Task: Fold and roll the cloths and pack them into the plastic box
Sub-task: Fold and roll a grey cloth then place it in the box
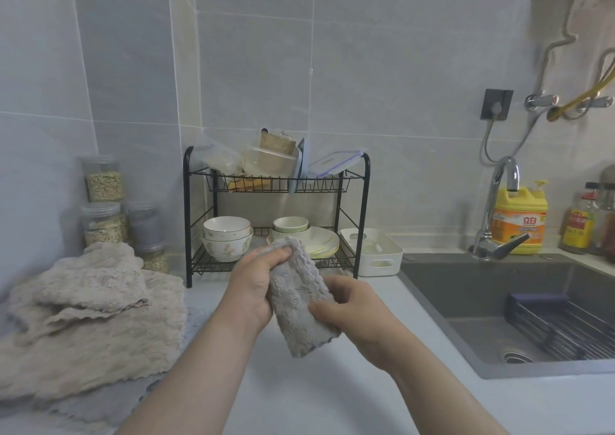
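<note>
One grey cloth [299, 305] is being held above the tabletop [316, 394], already folded into a narrow fluffy strip with a scalloped edge. The left hand [253, 288] is curling its fingers round its upper end and the right hand [352, 308] is pinching its lower side. Rolling is seemingly just starting, several nubbly beige cloths [86, 318] are lying crumpled at the left, and the white plastic box [382, 263] beside the dish rack [276, 215] is apparently holding none yet.
</note>
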Demonstrator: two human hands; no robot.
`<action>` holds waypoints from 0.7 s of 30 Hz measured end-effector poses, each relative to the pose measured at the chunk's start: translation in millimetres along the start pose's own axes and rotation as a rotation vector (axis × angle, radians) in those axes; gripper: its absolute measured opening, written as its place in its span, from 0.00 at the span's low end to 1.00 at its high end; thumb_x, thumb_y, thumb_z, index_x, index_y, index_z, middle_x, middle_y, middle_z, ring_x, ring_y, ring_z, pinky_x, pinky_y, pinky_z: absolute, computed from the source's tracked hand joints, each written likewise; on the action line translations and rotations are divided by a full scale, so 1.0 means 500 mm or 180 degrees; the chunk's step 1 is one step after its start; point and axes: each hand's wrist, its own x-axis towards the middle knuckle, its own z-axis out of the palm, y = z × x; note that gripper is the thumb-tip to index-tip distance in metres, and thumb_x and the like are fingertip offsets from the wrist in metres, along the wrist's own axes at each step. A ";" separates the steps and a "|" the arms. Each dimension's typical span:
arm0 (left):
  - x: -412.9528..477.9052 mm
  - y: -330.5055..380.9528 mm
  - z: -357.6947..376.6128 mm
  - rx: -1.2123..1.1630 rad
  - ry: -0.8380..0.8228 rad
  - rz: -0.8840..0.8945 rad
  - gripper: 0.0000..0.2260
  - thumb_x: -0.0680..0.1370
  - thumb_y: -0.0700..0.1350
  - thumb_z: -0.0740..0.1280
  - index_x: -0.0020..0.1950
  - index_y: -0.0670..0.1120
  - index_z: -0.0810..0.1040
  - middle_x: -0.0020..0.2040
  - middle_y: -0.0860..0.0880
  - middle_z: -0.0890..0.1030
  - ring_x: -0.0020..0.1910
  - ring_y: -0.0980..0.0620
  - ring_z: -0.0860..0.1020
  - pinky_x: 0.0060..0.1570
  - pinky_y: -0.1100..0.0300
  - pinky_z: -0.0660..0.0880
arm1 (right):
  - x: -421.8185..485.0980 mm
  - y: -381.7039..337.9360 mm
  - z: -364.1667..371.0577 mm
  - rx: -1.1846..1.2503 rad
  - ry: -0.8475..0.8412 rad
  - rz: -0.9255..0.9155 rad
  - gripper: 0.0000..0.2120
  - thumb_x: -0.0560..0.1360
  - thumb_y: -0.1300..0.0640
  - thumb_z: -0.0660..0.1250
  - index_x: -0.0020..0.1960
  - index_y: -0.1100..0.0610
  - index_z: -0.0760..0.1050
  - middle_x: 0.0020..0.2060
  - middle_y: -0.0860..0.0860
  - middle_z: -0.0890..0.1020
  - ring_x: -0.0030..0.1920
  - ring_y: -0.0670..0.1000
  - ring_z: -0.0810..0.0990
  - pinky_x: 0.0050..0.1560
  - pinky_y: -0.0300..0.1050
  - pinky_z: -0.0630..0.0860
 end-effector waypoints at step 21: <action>0.158 0.047 -0.003 0.1271 -0.0817 0.0492 0.16 0.59 0.33 0.71 0.44 0.44 0.84 0.41 0.47 0.85 0.39 0.54 0.82 0.36 0.67 0.76 | 0.162 -0.068 -0.155 -0.1128 0.0606 -0.0312 0.14 0.68 0.65 0.73 0.43 0.45 0.82 0.38 0.40 0.85 0.38 0.40 0.83 0.40 0.32 0.78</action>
